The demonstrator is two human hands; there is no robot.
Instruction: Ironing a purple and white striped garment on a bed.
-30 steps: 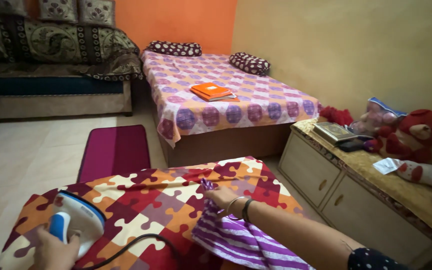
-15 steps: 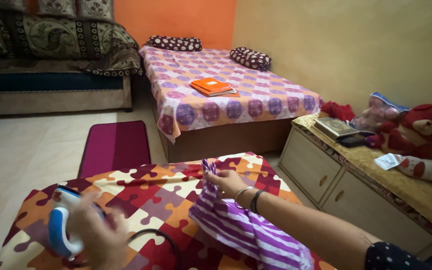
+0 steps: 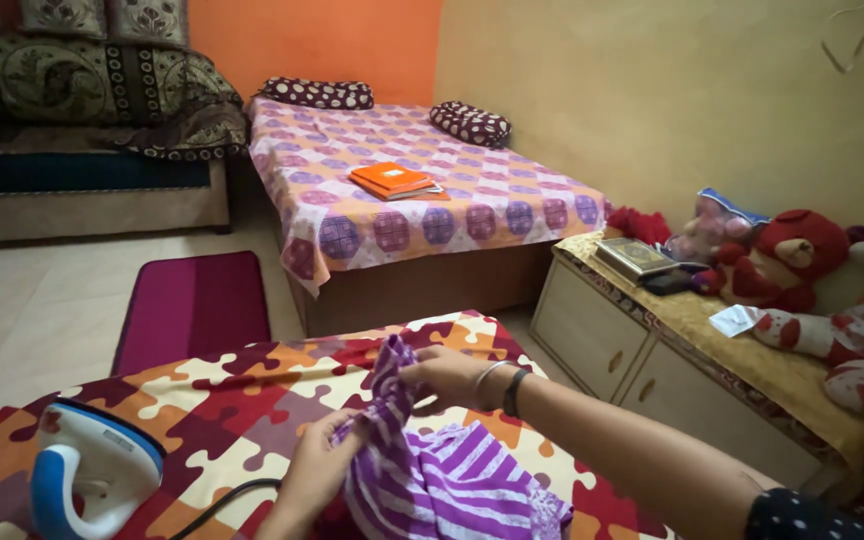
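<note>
On the far left the white and blue iron (image 3: 92, 480) sits on the bench (image 3: 252, 400), which has a puzzle-pattern cover in red, orange and white, and its black cord (image 3: 217, 505) runs across the cover toward the hands. No hand touches the iron. Next comes the left hand (image 3: 314, 472), low in the picture, with its grip pinched on the lower edge of the purple striped cloth (image 3: 432, 475). The cloth lies bunched on the near side of the bench, between the 2 hands, with 1 corner lifted up. The right hand (image 3: 442, 375), with 2 bangles on the wrist, pinches that raised top corner. To do this bit well, I think both hands should pull the cloth flat and smooth, with no folds left, and keep it away from the iron and off the cord. The cord lies close to the left hand and could get caught under the cloth. Past the bench there is a dark pink mat (image 3: 192, 305) on the floor, a bed (image 3: 422, 200) with an orange book (image 3: 390, 180) on it, and on the right a low cabinet (image 3: 642, 360) with a red soft toy (image 3: 787, 255) on top. These are well apart from the hands and not in the way.
</note>
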